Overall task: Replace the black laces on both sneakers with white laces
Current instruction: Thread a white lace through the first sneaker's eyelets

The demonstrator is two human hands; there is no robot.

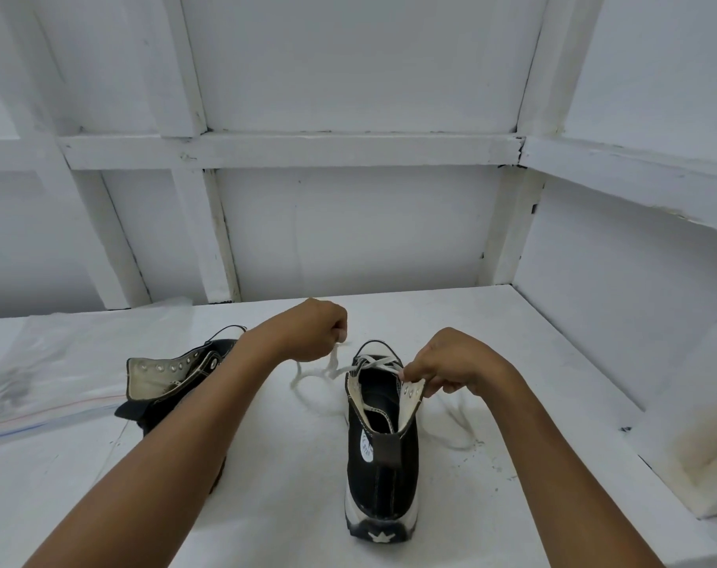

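Curled into a fist, the left hand [307, 330] grips one end of the white lace [333, 364] and holds it up just left of the toe of the right-hand sneaker [383, 469]. From the fist the lace runs down to the lowest eyelets, where it already crosses the front of the shoe, and a slack loop of it lies on the table [287, 498] to the left. Its other end trails loose on the table to the right of the shoe. The right hand [457, 362] pinches the shoe's right eyelet flap [412, 397] between thumb and fingertips, pulling it outward. This black sneaker stands upright, heel near and toe far, its collar wide open. The second sneaker [176, 375] lies further left, partly hidden by the left forearm, its eyelets showing no lace. A clear plastic bag [53, 362] lies at the far left of the table.
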